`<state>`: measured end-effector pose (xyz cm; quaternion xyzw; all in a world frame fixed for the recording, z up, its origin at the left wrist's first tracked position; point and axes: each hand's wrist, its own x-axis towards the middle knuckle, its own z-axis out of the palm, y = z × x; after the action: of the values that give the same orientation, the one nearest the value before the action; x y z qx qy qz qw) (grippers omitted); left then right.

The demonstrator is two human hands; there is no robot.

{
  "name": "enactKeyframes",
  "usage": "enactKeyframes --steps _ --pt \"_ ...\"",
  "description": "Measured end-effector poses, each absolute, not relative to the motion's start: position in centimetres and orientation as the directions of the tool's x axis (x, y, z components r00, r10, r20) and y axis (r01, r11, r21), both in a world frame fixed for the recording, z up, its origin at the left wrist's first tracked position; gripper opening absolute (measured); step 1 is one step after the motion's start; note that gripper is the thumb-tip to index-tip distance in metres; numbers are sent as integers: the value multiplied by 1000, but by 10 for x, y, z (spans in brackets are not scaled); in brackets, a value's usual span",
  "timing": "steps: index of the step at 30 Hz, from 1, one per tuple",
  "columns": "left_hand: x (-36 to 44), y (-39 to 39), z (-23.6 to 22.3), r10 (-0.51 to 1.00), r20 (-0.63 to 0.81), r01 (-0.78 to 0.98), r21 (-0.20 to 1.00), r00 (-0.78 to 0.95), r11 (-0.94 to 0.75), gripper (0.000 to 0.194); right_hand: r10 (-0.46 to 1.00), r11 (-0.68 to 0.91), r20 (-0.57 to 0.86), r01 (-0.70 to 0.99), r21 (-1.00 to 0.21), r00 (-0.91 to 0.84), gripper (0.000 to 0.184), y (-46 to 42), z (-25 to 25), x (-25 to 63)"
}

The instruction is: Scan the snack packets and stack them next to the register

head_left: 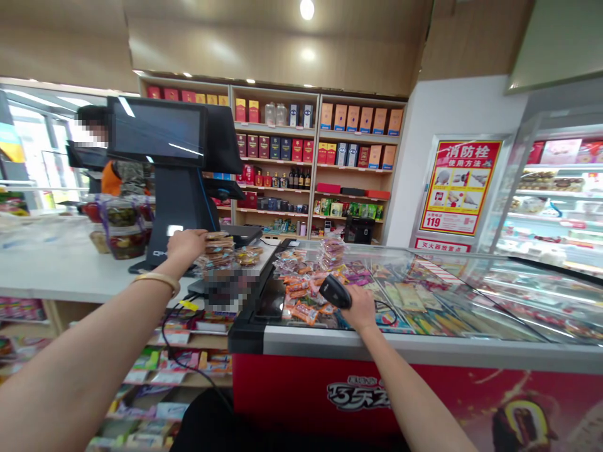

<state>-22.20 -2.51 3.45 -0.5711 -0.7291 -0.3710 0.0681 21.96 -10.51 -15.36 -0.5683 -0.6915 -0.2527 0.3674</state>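
Note:
My left hand [187, 245] reaches to the top of a stack of flat brown snack packets [219, 251] in clear wrappers, at the counter's right end. Its fingers close on the edge of a packet there; their tips are partly hidden. My right hand [360, 307] is wrapped round the grip of a black handheld barcode scanner [335, 291]. The scanner's head points left, above orange-wrapped snack packets [301, 312] heaped on the freezer's glass top. Another pile of clear-wrapped packets [332, 252] stands behind them.
A checkout terminal [160, 135] rises from the white counter [61, 270] at left, beside jars [123, 229]. Another person [129, 179] stands behind it. The red chest freezer [292, 383] spans the right front. A black cable [176, 358] hangs below the counter. Stocked shelves [313, 166] line the back.

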Motion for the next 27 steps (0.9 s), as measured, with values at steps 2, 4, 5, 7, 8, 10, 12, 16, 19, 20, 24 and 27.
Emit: enactKeyframes --steps 2,4,5,7,8,10,12,16,19,20,24,27 --pt "-219 -30 35 718 594 868 496 -362 28 35 601 230 794 971 -67 -87 32 -105 -153 219" --pt "-215 -35 34 659 663 863 504 -355 -42 37 598 229 797 971 -71 -83 30 -105 -153 219" --pt "-212 -37 34 636 690 861 503 -347 -77 37 595 229 800 970 -75 -79 28 -105 -154 219" --pt "-206 -39 31 595 728 856 502 -341 -123 37 588 231 806 970 -81 -72 27 -104 -154 219" --pt "-203 -40 29 578 737 847 512 -350 -140 37 584 233 808 969 -83 -71 28 -104 -154 219" --pt "-195 -41 25 552 735 804 567 -395 -179 35 577 236 814 968 -85 -69 28 -105 -154 219" --pt "-184 -43 19 548 715 736 633 -435 -241 30 570 237 819 968 -84 -68 27 -106 -154 218" --pt "-154 -50 2 690 592 423 798 -415 -430 15 564 250 821 966 -68 -88 29 -107 -152 217" --pt "-124 -53 -14 810 475 139 879 -345 -457 12 562 266 819 963 -48 -114 31 -107 -151 217" --pt "-114 -53 -19 834 447 82 891 -324 -446 12 561 269 819 962 -42 -121 31 -108 -151 217" --pt "-80 -53 -38 923 286 -193 921 -258 -339 18 550 279 824 960 -27 -137 29 -109 -150 217" --pt "-65 -56 -48 973 114 -427 884 -201 -192 15 540 288 830 957 -27 -139 29 -109 -150 217"
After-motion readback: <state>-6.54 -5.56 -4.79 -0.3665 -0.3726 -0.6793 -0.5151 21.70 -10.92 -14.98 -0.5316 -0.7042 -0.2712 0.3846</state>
